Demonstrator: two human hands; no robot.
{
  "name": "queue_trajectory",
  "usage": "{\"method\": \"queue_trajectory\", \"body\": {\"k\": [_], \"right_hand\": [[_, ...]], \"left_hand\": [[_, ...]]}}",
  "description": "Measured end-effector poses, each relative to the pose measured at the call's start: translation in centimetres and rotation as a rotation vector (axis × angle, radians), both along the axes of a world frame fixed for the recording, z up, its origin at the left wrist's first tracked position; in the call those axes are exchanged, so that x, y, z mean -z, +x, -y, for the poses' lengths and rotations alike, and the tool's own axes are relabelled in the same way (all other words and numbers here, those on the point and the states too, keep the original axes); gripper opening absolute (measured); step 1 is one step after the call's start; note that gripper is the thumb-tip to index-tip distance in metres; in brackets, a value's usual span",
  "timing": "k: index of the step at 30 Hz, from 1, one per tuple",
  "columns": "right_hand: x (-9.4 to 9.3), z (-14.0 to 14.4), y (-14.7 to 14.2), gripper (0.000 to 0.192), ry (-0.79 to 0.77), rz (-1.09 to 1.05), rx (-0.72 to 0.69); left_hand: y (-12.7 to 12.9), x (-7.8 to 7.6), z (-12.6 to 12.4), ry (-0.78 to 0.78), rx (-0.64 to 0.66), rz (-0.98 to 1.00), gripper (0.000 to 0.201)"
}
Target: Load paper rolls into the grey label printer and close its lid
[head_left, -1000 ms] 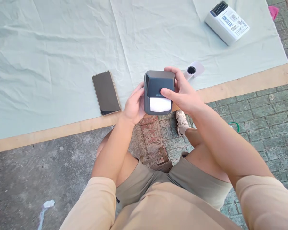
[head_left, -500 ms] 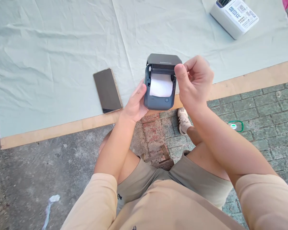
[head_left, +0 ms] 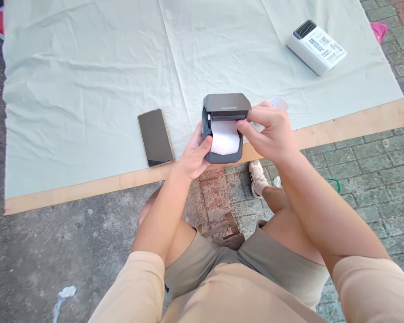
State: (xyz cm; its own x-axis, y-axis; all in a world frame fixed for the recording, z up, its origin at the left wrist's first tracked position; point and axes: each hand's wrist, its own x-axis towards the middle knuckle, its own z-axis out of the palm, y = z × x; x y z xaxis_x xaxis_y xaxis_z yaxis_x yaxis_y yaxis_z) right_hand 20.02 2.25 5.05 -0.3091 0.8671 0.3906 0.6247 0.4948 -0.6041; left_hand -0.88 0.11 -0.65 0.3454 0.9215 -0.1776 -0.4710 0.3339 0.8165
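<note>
A dark label printer (head_left: 226,158) is held just above the table's front edge, its lid (head_left: 226,102) raised. White paper (head_left: 225,138) lies in its open bay, the front end curling over the body. My left hand (head_left: 197,154) wraps round the printer's left side, thumb along the side. My right hand (head_left: 271,130) is closed at the right side; its thumb tip presses by the paper's right edge under the lid, and its index finger meets the lid's corner. What the remaining right fingers touch is hidden.
A phone (head_left: 155,138) lies on the pale cloth (head_left: 97,89) left of the printer. Toward the back right stands a white box-shaped device (head_left: 317,47) with a printed label. A whitish round piece (head_left: 278,103) shows behind my right hand. The table's wooden edge (head_left: 350,121) runs along the front.
The printer sits slightly lower in view, and its lid is tipped further forward over the bay. My right thumb has moved from the lid's edge down and inward beside the paper.
</note>
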Motion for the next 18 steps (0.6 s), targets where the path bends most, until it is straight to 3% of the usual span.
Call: {"method": "queue_trajectory", "body": {"k": [2, 5, 10, 13, 18], "right_hand": [[0.1, 0.1, 0.4, 0.060, -0.044, -0.085, -0.020], [0.2, 0.4, 0.8, 0.046, -0.117, -0.109, -0.026], [0.0, 0.6, 0.7, 0.032, 0.044, 0.121, 0.001], [-0.7, 0.6, 0.0, 0.033, 0.065, 0.283, 0.063], [-2.6, 0.4, -0.9, 0.036, -0.094, 0.511, 0.057]], "left_hand": [[-0.1, 0.2, 0.0, 0.022, 0.046, -0.003, 0.080], [-0.2, 0.2, 0.1, 0.048, 0.083, -0.010, 0.079], [-0.2, -0.5, 0.3, 0.029, 0.170, -0.049, 0.100], [-0.1, -0.7, 0.4, 0.033, 0.185, -0.066, 0.110], [0.2, -0.6, 0.6, 0.085, 0.159, -0.072, 0.091]]}}
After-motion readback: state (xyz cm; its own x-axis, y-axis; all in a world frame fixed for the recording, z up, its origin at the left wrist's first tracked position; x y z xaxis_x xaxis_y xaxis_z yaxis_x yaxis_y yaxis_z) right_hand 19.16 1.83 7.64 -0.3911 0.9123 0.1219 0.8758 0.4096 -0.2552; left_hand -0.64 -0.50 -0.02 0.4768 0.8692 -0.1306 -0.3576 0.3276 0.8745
